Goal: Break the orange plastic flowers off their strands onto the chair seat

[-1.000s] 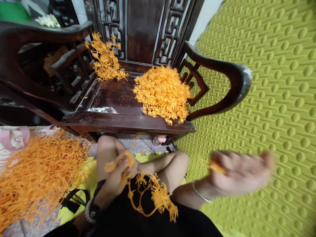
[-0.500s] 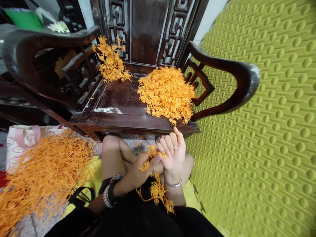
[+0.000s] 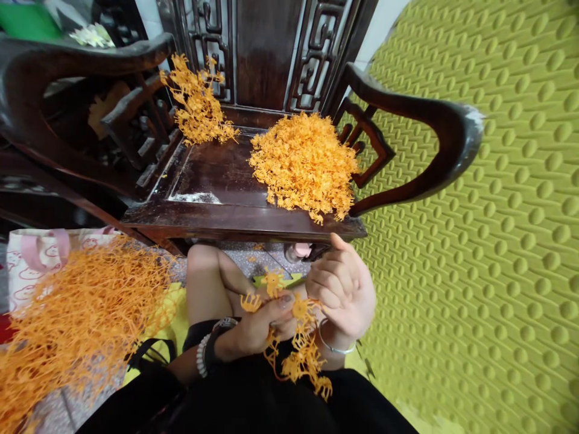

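My left hand (image 3: 260, 319) is closed on an orange plastic sprig strand (image 3: 301, 355) that hangs down over my lap. My right hand (image 3: 344, 289) is right beside it, fingers curled, pinching a small orange piece of the same strand. Both hands are in front of my knees, just below the front edge of a dark wooden chair (image 3: 235, 223). On the chair seat lies a big pile of small orange pieces (image 3: 305, 163). A smaller clump of orange sprigs (image 3: 196, 108) leans at the seat's back left.
A large heap of orange stems (image 3: 76, 313) lies on the floor to my left, next to a white bag with pink handles (image 3: 40, 250). A green bumpy mat (image 3: 497, 241) covers the floor on the right. The chair's armrest (image 3: 429, 150) juts out at right.
My right hand swung in from far out on the right and now meets my left hand at the strand. The strand has shifted slightly in my lap.
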A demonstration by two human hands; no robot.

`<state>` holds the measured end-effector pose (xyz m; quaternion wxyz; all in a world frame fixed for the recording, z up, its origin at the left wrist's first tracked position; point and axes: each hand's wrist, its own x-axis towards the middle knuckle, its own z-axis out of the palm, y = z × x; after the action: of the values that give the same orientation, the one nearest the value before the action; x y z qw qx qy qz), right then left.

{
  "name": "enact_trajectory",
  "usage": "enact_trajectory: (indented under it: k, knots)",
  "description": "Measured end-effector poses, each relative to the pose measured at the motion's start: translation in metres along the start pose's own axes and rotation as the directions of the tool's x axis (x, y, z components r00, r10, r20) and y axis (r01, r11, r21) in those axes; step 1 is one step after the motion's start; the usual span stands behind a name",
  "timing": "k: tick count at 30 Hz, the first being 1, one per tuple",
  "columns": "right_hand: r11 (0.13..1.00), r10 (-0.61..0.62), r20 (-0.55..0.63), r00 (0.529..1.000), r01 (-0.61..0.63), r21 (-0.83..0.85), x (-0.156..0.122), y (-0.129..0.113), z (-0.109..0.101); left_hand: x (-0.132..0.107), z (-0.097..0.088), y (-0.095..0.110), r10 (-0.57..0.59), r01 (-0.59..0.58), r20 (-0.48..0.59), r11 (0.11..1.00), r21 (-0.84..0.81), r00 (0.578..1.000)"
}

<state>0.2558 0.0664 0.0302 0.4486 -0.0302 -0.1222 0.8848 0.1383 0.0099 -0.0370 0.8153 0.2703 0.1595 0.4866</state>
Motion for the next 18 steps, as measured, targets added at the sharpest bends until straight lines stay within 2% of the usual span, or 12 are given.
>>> enact_trajectory:
  k: [5, 9, 13, 15, 16, 17, 18]
  knots:
    - [0.993, -0.095, 0.205, 0.974, 0.078, 0.09, -0.005, 0.001, 0.005, -0.002, 0.004, 0.008, -0.093, 0.096, 0.033, 0.99, -0.103, 0.995]
    - [0.972, -0.234, 0.285, 0.93, 0.223, 0.072, -0.005, 0.003, 0.006, -0.001, 0.004, 0.008, -0.107, 0.112, 0.046, 0.987, -0.117, 0.993]
    - [0.923, -0.373, 0.273, 0.887, 0.386, 0.006, -0.004, 0.004, 0.008, 0.004, 0.005, 0.005, -0.077, 0.083, 0.058, 0.991, -0.101, 0.995]
    - [0.852, -0.491, 0.127, 0.862, 0.506, -0.135, -0.006, -0.002, 0.012, 0.001, 0.002, 0.006, -0.057, 0.06, 0.041, 0.996, -0.073, 0.998]
    - [0.788, -0.578, -0.025, 0.816, 0.55, -0.276, -0.009, -0.007, 0.015, -0.003, -0.001, 0.007, -0.033, 0.033, 0.01, 0.998, -0.058, 0.999]
    - [0.717, -0.665, -0.205, 0.718, 0.538, -0.444, -0.012, -0.014, 0.018, -0.007, -0.003, 0.01, 0.004, -0.006, -0.032, 0.999, -0.05, 0.999]
    - [0.659, -0.732, -0.365, 0.575, 0.464, -0.591, -0.015, -0.021, 0.021, -0.013, -0.006, 0.014, 0.055, -0.058, -0.073, 0.997, -0.051, 0.996]
